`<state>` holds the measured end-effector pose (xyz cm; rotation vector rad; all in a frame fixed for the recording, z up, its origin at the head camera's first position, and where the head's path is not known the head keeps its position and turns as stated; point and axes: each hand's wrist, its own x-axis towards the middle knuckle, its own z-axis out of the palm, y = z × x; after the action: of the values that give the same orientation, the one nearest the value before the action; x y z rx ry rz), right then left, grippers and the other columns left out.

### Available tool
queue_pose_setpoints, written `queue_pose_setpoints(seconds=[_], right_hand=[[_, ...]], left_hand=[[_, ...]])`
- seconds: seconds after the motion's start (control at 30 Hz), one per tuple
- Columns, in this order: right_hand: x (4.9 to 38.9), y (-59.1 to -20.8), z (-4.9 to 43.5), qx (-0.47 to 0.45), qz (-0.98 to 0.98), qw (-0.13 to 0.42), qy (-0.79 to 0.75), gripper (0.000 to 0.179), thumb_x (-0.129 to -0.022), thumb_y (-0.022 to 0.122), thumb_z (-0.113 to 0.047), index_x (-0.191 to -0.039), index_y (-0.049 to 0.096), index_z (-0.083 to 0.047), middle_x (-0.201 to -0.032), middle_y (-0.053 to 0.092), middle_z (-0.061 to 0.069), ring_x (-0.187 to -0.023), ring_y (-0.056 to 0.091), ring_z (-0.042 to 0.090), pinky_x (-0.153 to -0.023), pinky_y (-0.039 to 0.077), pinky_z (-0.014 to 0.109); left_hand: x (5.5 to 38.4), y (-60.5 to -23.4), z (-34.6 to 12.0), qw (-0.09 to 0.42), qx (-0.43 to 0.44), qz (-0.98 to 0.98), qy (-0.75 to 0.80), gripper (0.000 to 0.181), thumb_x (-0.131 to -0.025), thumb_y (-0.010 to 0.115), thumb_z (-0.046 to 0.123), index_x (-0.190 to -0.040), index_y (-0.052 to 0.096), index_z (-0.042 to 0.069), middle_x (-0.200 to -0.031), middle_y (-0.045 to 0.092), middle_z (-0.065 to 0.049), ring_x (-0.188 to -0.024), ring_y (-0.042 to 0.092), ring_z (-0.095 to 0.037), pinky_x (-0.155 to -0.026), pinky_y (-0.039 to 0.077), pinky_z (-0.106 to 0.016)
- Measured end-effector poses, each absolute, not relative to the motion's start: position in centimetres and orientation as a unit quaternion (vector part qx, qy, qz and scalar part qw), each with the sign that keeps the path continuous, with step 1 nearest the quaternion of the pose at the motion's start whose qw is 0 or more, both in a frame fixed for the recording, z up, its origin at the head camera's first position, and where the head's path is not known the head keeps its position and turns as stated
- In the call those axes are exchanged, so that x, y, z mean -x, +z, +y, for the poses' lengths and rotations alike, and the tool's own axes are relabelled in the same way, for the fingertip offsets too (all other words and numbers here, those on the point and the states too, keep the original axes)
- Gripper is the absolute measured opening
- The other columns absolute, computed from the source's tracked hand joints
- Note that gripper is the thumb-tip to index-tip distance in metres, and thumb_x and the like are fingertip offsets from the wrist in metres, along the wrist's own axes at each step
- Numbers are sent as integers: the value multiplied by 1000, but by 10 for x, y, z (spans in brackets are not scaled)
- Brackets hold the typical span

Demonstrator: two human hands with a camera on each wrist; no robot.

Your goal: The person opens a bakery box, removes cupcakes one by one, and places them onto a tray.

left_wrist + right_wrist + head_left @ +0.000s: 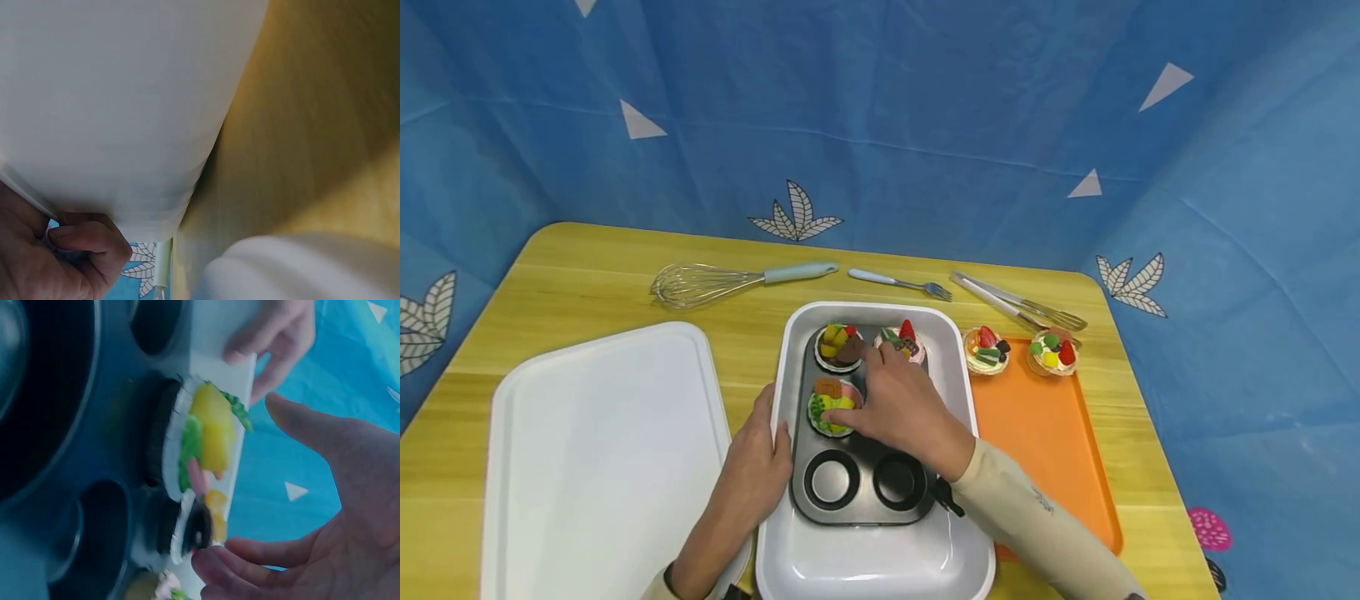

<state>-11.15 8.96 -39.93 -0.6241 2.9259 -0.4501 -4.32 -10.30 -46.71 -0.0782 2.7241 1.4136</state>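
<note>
My left hand (752, 471) grips the left rim of a deep white tray (880, 562), its thumb bent over the edge in the left wrist view. Inside the tray lies a dark muffin tin (868, 510). Over the tin is my right hand (906, 408), thumb and fingers spread, with a gap between them and the yellow-and-green-topped toy tart (209, 428) in the right wrist view. That tart sits in the middle left cup. The back cups hold a chocolate-topped tart (838, 347) and a strawberry-topped tart (906, 335). The hand hides the middle right cup.
At the right, two more fruit tarts, one strawberry-topped (987, 350) and one green-and-red (1052, 354), sit near the far edge of an orange tray (1045, 475). A flat white tray (602, 467) lies left. Along the back are a whisk (700, 285), a fork (895, 282) and tongs (1018, 300).
</note>
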Motion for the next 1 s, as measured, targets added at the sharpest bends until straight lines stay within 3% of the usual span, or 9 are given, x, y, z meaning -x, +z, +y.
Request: queue_pose_setpoints(seconds=[0.07,0.3,0.57,0.8,1.0], right_hand=[[111,-404,87,212,965,67,-140,96,-71,79,-68,-126,57,8,-117,61,21,-89,65,30,-79,56,43],[109,-417,78,214,965,95,-119,96,-69,77,-72,-120,60,7,-107,63,16,-94,65,27,-82,56,41],[106,-425,72,211,967,106,-98,102,-68,78,-71,-125,57,11,-117,60,20,-86,66,27,-73,58,40],[106,-429,69,212,966,105,-103,100,-69,80,-67,-127,56,11,-126,56,23,-93,67,28,-73,58,42],[106,-432,68,219,963,107,-118,92,-72,83,-57,-126,55,12,-113,56,17,-89,64,24,-74,58,38]], left_hand=[[43,-467,-103,35,25,889,457,56,-102,47,11,-153,26,-1,-138,52,-30,-122,56,-41,-98,46,-58],[44,-467,-103,41,30,891,451,57,-102,46,12,-153,26,-1,-139,51,-30,-126,53,-42,-100,44,-59],[43,-467,-103,43,33,888,457,57,-102,46,13,-154,25,0,-138,51,-30,-124,54,-42,-99,45,-59],[43,-467,-103,39,33,889,456,57,-102,47,12,-154,26,1,-137,52,-29,-123,55,-41,-98,46,-59],[43,-467,-102,39,33,888,458,56,-102,46,12,-154,26,1,-138,52,-29,-122,56,-41,-96,47,-59]])
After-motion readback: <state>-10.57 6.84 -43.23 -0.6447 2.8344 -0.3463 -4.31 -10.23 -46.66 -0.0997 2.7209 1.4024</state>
